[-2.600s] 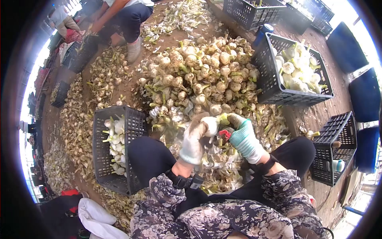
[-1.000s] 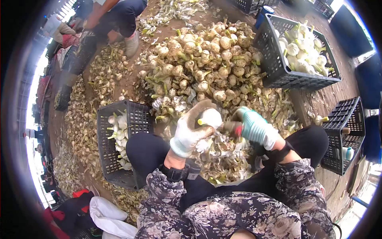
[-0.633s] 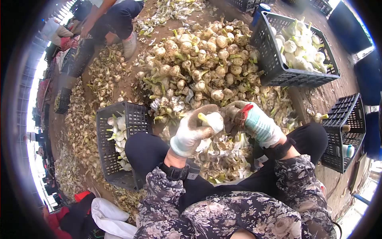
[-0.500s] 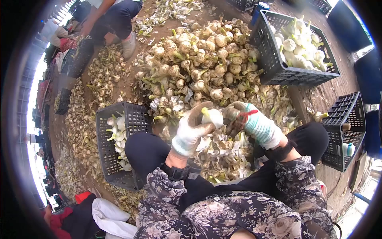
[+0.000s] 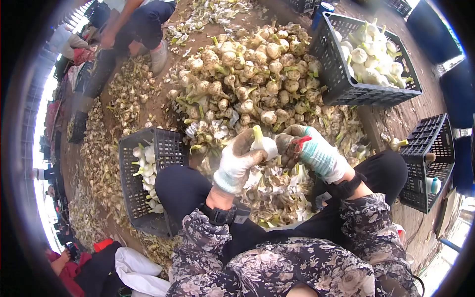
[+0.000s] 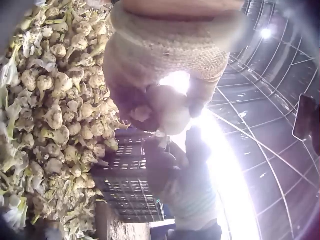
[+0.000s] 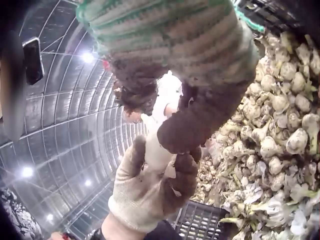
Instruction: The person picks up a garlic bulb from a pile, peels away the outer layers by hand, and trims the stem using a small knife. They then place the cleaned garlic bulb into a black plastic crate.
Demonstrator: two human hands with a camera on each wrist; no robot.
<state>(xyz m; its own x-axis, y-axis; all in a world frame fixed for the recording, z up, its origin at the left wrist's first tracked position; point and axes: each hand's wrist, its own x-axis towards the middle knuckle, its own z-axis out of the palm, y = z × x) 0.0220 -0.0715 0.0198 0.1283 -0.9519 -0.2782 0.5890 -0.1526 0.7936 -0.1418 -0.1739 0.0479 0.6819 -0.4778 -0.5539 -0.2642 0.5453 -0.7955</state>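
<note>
My gloved left hand [image 5: 236, 166] grips a white garlic bulb [image 5: 267, 147], its short green stem pointing up. Beside it is my right hand [image 5: 319, 154], in a green-and-white glove with darkened fingertips and a red strip across the fingers. In the right wrist view, the thumb and fingers of the right hand [image 7: 175, 60] pinch at the bulb [image 7: 157, 150], with the left hand [image 7: 145, 192] around its other end. Glare hides part of the bulb [image 6: 172, 112] in the left wrist view, between the left hand [image 6: 162, 57] and the right hand [image 6: 182, 185].
Unpeeled garlic [image 5: 247, 74] lies heaped ahead, with loose skins [image 5: 277, 198] between the knees. Crates of white bulbs stand at the left [image 5: 170, 148] and upper right [image 5: 381, 96]. Another crate [image 5: 413, 185] is at the right. A person's leg [image 5: 148, 29] shows at upper left.
The bulb has turned in my left hand, its stem swinging from lower left to upright. My right hand, blurred and apart from it a second ago, has come up beside the bulb.
</note>
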